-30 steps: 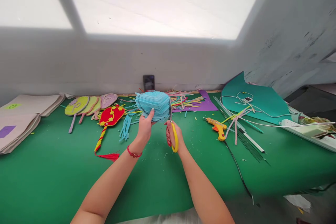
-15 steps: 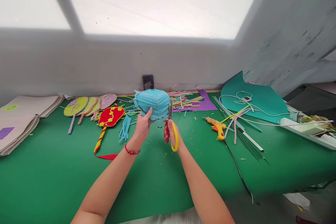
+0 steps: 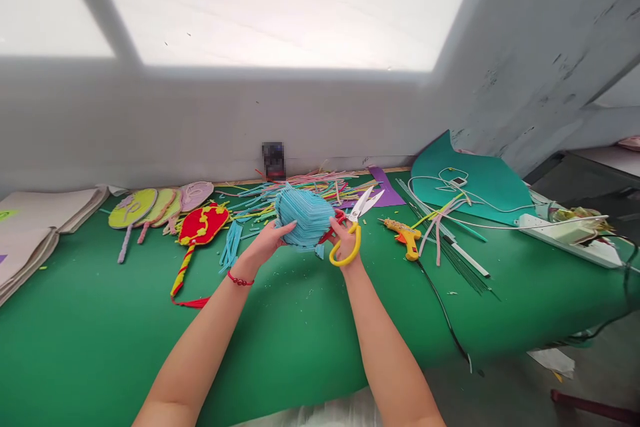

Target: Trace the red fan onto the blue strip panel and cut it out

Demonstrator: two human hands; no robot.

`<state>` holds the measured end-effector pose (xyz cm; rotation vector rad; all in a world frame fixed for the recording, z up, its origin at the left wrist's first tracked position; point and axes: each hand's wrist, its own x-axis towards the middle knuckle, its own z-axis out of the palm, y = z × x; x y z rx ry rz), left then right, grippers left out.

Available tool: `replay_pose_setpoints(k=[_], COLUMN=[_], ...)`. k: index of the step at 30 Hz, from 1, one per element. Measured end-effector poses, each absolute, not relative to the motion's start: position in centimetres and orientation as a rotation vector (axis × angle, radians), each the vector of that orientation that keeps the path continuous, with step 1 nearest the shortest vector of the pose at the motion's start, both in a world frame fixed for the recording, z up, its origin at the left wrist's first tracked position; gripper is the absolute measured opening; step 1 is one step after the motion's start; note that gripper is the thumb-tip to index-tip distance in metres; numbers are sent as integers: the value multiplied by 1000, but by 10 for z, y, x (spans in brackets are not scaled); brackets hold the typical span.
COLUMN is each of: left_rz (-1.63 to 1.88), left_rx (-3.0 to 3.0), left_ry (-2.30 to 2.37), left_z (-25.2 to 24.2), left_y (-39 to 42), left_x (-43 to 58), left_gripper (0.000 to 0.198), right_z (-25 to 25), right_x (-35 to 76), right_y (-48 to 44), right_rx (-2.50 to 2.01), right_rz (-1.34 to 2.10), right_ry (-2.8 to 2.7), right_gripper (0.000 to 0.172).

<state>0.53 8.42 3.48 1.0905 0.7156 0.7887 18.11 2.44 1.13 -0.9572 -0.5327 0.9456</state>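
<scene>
My left hand (image 3: 273,240) is closed on the left edge of a light-blue fan panel (image 3: 305,215) made of rows of pipe cleaners, its thumb on the front face. In my right hand (image 3: 344,240) are scissors (image 3: 354,221) with one yellow and one red handle loop, blades parted and pointing up and away to the right. The right fingers also touch the panel's right edge. A small blue scrap (image 3: 319,251) hangs at the panel's lower edge. Cut blue pipe-cleaner pieces (image 3: 231,247) lie left of my left hand.
On the green tabletop (image 3: 280,347), a red-and-yellow fan (image 3: 204,224) and several pastel fans (image 3: 133,208) lie left. Loose pipe cleaners (image 3: 320,180) are heaped behind the panel. Rightward are a yellow glue gun (image 3: 406,236), a teal sheet (image 3: 470,183) and a power strip (image 3: 570,240).
The blue panel has tilted and shifted right. The scissors have moved off its right edge, turned outward with blades apart, and the right fingers now reach the panel. The view has shifted slightly right.
</scene>
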Motion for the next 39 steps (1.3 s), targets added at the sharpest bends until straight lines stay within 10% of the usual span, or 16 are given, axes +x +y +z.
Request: replay_pose_setpoints(k=[39], left_rz=[938], left_rx=[1094], left_ry=[683], left_z=[29], left_y=[94], left_x=[7], left_gripper=[50], right_z=[10], right_x=[180], right_y=[25], right_rx=[-923], right_rz=[932], right_ry=[-552], right_gripper=[52])
